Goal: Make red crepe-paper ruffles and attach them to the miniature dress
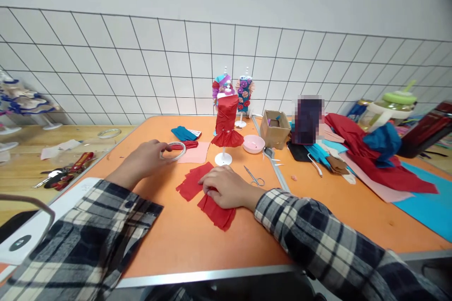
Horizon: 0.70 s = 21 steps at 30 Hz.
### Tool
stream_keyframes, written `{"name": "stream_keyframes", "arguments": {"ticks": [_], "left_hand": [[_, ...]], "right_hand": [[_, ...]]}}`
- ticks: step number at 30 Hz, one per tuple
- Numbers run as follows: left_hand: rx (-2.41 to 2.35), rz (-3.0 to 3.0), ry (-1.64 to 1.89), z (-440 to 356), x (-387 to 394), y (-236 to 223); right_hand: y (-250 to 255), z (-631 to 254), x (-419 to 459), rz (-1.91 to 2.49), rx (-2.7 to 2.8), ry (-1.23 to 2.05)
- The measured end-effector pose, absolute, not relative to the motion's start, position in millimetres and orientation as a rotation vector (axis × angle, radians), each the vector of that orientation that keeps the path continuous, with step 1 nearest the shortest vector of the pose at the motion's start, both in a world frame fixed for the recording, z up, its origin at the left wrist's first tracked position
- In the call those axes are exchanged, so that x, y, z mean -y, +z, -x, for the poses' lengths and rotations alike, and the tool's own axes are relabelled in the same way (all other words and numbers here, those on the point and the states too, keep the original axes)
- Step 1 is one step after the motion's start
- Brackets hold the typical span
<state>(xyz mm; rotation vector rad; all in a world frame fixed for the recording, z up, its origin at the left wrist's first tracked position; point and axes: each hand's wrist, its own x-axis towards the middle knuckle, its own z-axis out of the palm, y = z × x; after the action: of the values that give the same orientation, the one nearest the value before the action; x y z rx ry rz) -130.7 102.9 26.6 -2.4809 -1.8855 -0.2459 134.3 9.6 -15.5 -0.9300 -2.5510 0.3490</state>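
My left hand [144,161] grips a clear tape roll [173,150] on the orange table [169,240], fingers closed round its near rim. My right hand [228,187] lies flat on red crepe-paper pieces [193,183], pressing a pleated red strip [217,214] to the table. Just beyond stands a small white mannequin in a red dress [226,124] on a round base. Small scissors [254,178] lie to the right of my right hand. A pink paper sheet [196,154] lies under the far side of the tape roll.
Two decorated mannequins [243,94] stand by the wire grid wall. A pink bowl [254,143], a cardboard box [275,128], blue cloth [183,133] and heaps of red, blue and pink sheets [381,164] fill the right side. Pliers and tools [67,169] lie on the wooden table at left.
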Motion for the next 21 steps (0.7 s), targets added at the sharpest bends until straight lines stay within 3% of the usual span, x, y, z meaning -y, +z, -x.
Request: {"name": "stream_keyframes", "arguments": {"ticks": [5,11,18,21], "left_hand": [[1.954,2.544,-0.095,135,-112,15],[1.886,2.921,-0.407,115,-90,38],[1.711,3.029,-0.080,90,-72,27],[1.688,3.041,-0.185,88,-72,26]], "right_hand": [[-15,-138,-5,0.916,2.530,0.351],[-17,-136,-7,1.035,2.491,0.325],[-15,-139,-9,1.030,2.449,0.291],[-9,-148,-5,1.042,2.344,0.297]]}}
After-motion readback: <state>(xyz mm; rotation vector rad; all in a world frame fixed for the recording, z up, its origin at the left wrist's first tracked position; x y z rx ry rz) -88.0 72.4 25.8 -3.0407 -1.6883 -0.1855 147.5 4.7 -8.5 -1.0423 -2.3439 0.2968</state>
